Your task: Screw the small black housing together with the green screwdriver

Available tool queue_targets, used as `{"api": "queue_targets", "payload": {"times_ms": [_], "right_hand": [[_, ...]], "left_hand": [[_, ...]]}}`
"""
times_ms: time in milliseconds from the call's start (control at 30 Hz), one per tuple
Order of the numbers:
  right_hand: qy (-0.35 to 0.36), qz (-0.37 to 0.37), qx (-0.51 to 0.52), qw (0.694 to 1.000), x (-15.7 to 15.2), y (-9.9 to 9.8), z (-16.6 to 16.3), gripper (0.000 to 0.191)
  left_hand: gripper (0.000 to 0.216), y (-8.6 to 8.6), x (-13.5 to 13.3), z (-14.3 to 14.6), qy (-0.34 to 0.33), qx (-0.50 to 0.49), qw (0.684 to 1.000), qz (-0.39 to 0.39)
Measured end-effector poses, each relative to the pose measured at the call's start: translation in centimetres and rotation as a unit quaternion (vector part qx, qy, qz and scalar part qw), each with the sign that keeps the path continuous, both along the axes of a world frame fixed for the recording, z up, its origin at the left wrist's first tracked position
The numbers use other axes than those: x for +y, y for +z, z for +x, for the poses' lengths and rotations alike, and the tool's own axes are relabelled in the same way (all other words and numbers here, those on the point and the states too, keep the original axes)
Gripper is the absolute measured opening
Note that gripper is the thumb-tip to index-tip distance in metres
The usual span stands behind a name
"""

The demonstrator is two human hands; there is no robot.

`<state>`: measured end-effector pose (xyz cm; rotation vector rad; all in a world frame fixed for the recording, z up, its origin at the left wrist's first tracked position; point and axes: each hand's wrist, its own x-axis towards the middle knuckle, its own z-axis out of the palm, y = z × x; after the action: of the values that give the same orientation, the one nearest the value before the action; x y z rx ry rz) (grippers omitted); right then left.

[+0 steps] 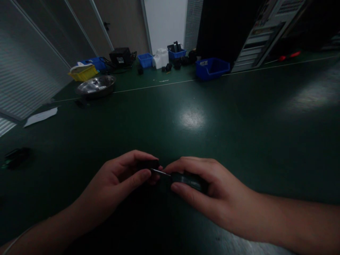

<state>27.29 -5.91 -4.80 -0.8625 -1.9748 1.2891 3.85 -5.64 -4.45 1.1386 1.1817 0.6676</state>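
Note:
My left hand [119, 180] pinches a small black part [148, 164] between thumb and fingers, low over the dark green table [191, 117]. My right hand [207, 189] is wrapped round the dark handle of a small screwdriver [186, 178]. Its thin metal shaft [160, 172] points left and its tip meets the black part. The two hands are almost touching near the front edge of the table. Most of the part is hidden by my fingers.
At the far side stand a steel bowl [97, 86], a yellow bin [83, 72], several blue bins [212, 67], a white device [161, 58] and black parts [177, 63]. A red-handled tool [289, 55] lies far right. A white paper [41, 116] and a dark object [16, 156] lie left.

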Motion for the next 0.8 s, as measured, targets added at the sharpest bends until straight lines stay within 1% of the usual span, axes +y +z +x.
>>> {"api": "queue_targets", "payload": {"times_ms": [100,200,567,700,800], "right_hand": [[-0.002,0.005,-0.001,1.0,-0.08,-0.02,0.06,0.023],[0.002,0.004,-0.005,1.0,-0.11,-0.06,0.14,0.022],[-0.008,0.007,-0.025,1.0,0.31,-0.04,-0.19,0.021],[-0.005,0.004,-0.019,1.0,0.14,-0.05,-0.05,0.022],[-0.002,-0.004,-0.009,1.0,0.11,-0.03,-0.02,0.022]], "left_hand": [[0.014,-0.14,0.23,-0.24,-0.004,-0.026,1.0,-0.007],[0.016,-0.25,0.38,-0.42,-0.008,-0.044,0.999,-0.012],[0.019,-0.26,0.49,-0.79,-0.024,-0.057,0.998,-0.013],[0.019,-0.22,0.29,-0.69,-0.014,-0.057,0.998,-0.012],[0.017,-0.29,0.15,-0.62,0.001,-0.076,0.997,-0.011]]}}
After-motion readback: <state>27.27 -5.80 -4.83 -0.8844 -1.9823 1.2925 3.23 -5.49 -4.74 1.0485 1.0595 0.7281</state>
